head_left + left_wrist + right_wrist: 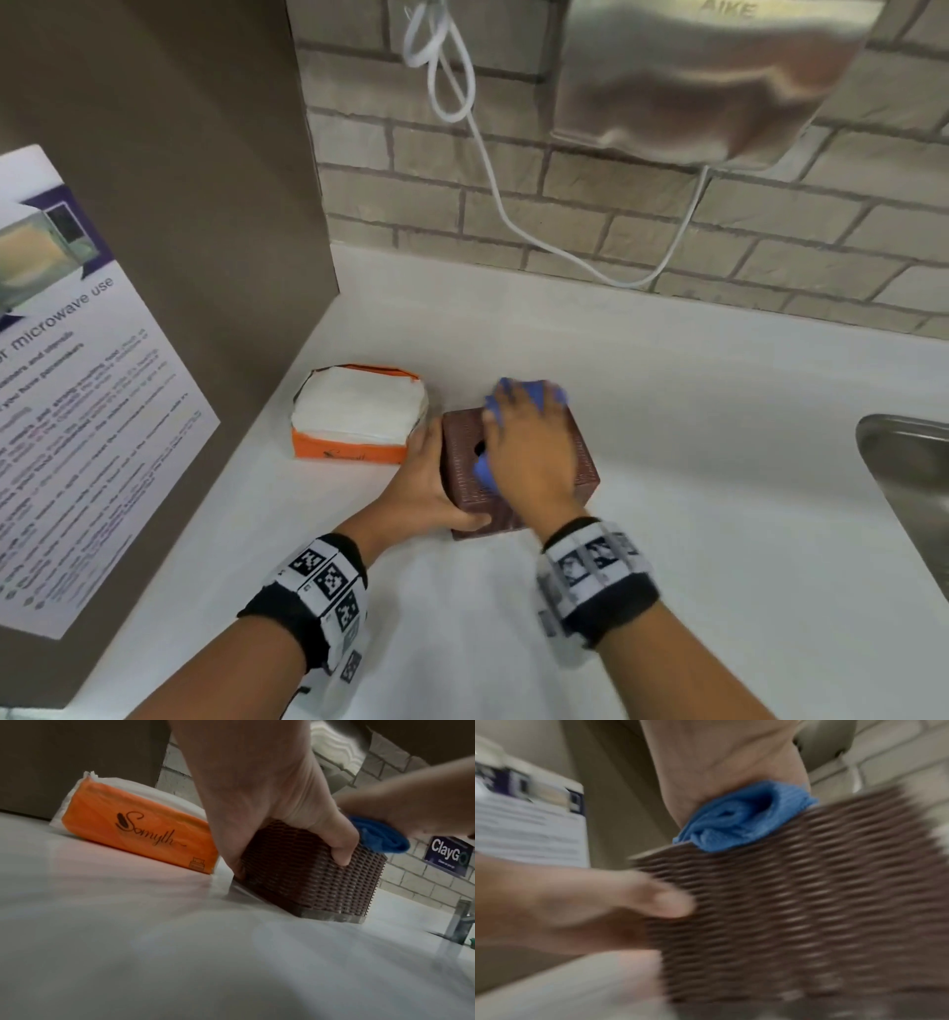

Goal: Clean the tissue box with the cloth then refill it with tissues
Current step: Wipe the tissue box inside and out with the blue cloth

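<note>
Currently wiping | right hand (531, 452) pressed blue cloth (736, 817) flat onto tissue box (316, 874) top | left hand (426, 488) clamped its left side, thumb in front | box mid-counter (693, 488), tissue pack (354, 421) just beside, toward the back-left corner | advice: hold firm, cover sides too

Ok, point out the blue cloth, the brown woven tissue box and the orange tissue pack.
Blue cloth (734, 821): right wrist view, on its bunched folds.
Brown woven tissue box (321, 882): left wrist view, on its near side wall.
Orange tissue pack (354, 406): head view, on the exposed white tissues.
</note>
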Motion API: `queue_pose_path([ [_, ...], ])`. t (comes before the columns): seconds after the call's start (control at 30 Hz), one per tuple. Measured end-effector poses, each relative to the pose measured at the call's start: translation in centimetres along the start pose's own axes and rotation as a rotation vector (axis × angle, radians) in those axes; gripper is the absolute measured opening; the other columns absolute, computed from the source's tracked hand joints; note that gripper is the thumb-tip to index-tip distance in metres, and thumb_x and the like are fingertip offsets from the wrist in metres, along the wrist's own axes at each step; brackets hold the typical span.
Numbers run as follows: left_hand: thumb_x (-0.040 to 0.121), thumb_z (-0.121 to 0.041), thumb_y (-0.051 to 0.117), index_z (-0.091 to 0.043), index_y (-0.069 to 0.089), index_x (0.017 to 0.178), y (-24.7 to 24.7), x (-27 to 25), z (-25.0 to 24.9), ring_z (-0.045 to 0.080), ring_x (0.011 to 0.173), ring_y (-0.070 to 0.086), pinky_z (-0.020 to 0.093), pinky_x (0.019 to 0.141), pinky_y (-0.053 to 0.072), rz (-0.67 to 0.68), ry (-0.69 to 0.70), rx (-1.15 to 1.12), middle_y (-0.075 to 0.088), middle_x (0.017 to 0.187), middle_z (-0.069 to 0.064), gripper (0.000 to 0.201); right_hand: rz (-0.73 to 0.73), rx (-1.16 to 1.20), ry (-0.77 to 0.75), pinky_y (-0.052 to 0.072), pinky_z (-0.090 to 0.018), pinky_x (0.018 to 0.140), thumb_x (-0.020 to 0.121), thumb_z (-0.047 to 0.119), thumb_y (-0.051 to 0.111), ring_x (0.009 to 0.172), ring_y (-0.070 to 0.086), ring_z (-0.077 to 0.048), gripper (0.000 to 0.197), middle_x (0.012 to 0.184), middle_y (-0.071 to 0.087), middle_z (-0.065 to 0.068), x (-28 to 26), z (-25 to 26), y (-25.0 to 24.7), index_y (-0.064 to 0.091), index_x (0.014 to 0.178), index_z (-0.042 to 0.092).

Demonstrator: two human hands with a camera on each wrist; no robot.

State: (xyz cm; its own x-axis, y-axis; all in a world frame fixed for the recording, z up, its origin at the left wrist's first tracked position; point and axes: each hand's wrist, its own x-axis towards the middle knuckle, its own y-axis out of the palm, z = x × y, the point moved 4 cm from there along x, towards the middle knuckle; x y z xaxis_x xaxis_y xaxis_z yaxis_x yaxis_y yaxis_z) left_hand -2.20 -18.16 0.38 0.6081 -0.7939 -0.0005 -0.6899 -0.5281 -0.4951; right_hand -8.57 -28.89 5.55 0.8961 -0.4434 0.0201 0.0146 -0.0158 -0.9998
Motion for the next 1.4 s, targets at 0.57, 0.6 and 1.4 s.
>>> queue_pose_path([
  [0.57, 0.089, -0.002, 0.059, -0.019, 0.042, 0.117, 0.3, 0.1, -0.1, 0.017, 0.111, 0.046, 0.026, 0.11, 0.037, -0.003, 0.011, -0.024, 0.051, 0.109, -0.002, 0.037, -0.088, 0.354, -0.156, 0.028, -0.044, 0.115, 0.093, 0.032, 0.031, 0.139, 0.033, -0.028, 0.048, 0.146, 0.045, -0.005, -2.1, 5.1, -0.3, 0.053, 0.134, 0.017],
  [0.6, 0.085, -0.002, 0.065, -0.014, 0.041, 0.12, 0.3, 0.1, -0.4, 0.016, 0.113, 0.044, 0.014, 0.105, 0.036, 0.018, 0.02, -0.03, 0.049, 0.111, -0.005, 0.044, -0.088, 0.365, -0.182, 0.027, -0.042, 0.116, 0.094, 0.033, 0.031, 0.14, 0.033, -0.028, 0.048, 0.146, 0.046, -0.003, -1.9, 4.7, -0.5, 0.054, 0.133, 0.017],
  [1.4, 0.075, -0.012, 0.076, -0.019, 0.036, 0.132, 0.2, 0.3, 0.1, -0.013, 0.117, 0.044, 0.006, 0.098, 0.035, 0.03, -0.034, -0.135, 0.048, 0.115, -0.027, 0.07, -0.211, 0.32, -0.108, 0.036, -0.043, 0.111, 0.086, 0.023, 0.059, 0.133, 0.04, -0.027, 0.04, 0.136, 0.057, -0.007, -2.5, 3.7, 0.0, 0.062, 0.125, 0.013],
])
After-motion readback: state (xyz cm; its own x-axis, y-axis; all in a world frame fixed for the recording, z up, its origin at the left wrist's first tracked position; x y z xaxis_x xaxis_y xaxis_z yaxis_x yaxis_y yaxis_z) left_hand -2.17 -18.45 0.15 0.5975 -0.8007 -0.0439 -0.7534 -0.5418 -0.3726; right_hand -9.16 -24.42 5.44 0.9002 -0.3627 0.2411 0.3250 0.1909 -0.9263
